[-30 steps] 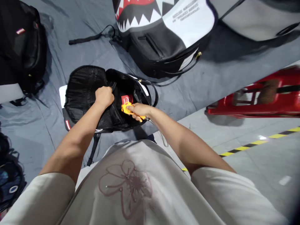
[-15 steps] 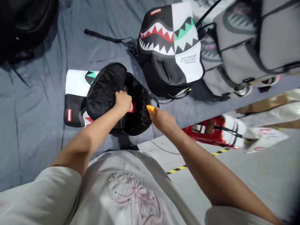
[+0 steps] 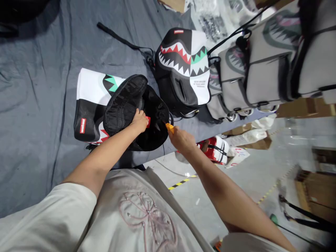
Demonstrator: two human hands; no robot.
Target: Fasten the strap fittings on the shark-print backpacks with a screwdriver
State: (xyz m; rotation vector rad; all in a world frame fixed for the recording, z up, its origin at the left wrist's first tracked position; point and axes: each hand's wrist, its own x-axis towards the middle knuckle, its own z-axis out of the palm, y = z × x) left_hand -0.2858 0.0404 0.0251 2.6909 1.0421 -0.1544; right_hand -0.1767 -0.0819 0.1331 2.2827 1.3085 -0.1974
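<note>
An unzipped black-and-white shark-mouth backpack lies on the grey cloth, its opening towards my right side. My left hand reaches into the opening with bent fingers, gripping the black lining beside a red label. At the right rim of the opening, my right hand is closed around a small orange-handled tool. Its working tip points at the dark inside and is too small to make out.
A second shark-mouth backpack stands just beyond, with a black strap trailing left. Several grey backpacks line the right. Below the table edge are a red-and-white bag and striped floor tape. A black bag is top left.
My view has swung, so more of the floor and the grey backpacks shows on the right. Both hands stay at the opening; the orange-handled tool remains in my right hand.
</note>
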